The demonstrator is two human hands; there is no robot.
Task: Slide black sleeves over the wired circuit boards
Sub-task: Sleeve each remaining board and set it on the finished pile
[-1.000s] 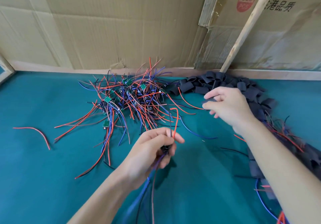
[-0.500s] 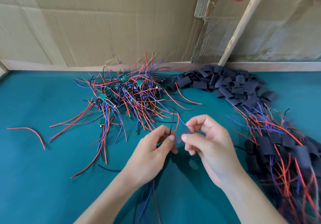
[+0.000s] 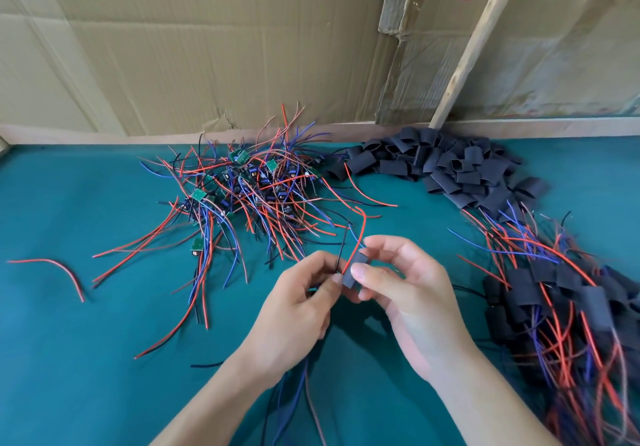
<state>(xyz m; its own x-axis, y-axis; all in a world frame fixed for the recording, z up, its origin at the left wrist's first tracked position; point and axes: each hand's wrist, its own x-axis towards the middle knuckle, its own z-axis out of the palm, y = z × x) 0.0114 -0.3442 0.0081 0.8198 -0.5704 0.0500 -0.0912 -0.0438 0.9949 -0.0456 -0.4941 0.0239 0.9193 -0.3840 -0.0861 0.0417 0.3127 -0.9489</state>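
Black sleeve (image 3: pixel 354 270) pinched by right hand (image 3: pixel 408 293) | left hand (image 3: pixel 304 302) grips wires | sleeved pile (image 3: pixel 554 293) done | bare boards (image 3: pixel 242 182) many left

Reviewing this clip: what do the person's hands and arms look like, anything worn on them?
Both are bare: the left hand and right hand wear no gloves, rings or watch, and no sleeve shows on either forearm up to the frame edge. Nails are short and unpainted.

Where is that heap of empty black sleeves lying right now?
In the head view, the loose black sleeves are piled at the far right of the green table, against the cardboard wall, just right of the tangle of wired boards.
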